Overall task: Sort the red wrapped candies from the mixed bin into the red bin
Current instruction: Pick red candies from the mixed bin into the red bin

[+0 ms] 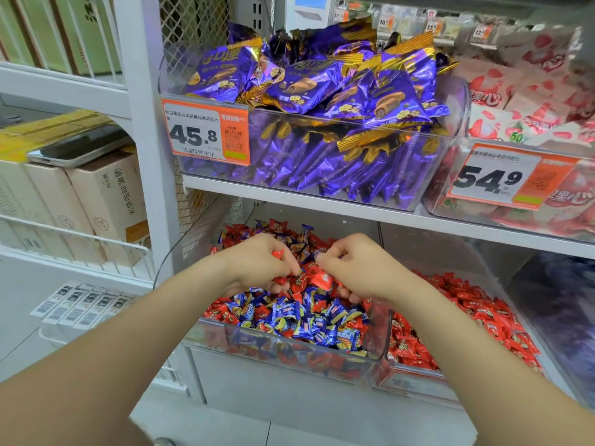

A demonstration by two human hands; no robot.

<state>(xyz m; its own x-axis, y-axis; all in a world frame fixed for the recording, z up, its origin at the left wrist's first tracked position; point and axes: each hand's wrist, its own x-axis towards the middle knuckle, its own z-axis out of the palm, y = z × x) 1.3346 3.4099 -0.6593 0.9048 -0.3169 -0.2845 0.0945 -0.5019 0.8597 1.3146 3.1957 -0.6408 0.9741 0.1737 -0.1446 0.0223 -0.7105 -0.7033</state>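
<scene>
- From the head camera, we see both hands over the mixed bin point(264, 352). It is a clear tub on the low shelf, full of red and blue candies.
- Our left hand point(257, 262) has its fingers curled in tight. A small red candy point(277, 253) peeks out between them, so this hand holds it.
- Our right hand point(354, 268) is curled too. Its fingertips point(320, 262) pinch a bright red candy point(323, 281), which hangs just under them and just above the pile.
- The two hands are very near each other, over the middle of the mixed bin.
- Blue candies point(322, 317) lie thick at the near side of the mixed bin, with red ones mixed in.
- The red bin point(405, 379) stands just to the right of the mixed bin. We see only red candies in it. Our right arm crosses over its near left corner.
- A white shelf point(322, 201) hangs over the far part of both bins.
- On that shelf sits a tub of purple snack packs point(306, 91) with a price tag point(206, 133) that says 45.8.
- Right of it are red and white packs point(531, 91), a bit blurry.
- Far to the left are brown boxes point(103, 201) with a phone point(77, 149) lying on top.
</scene>
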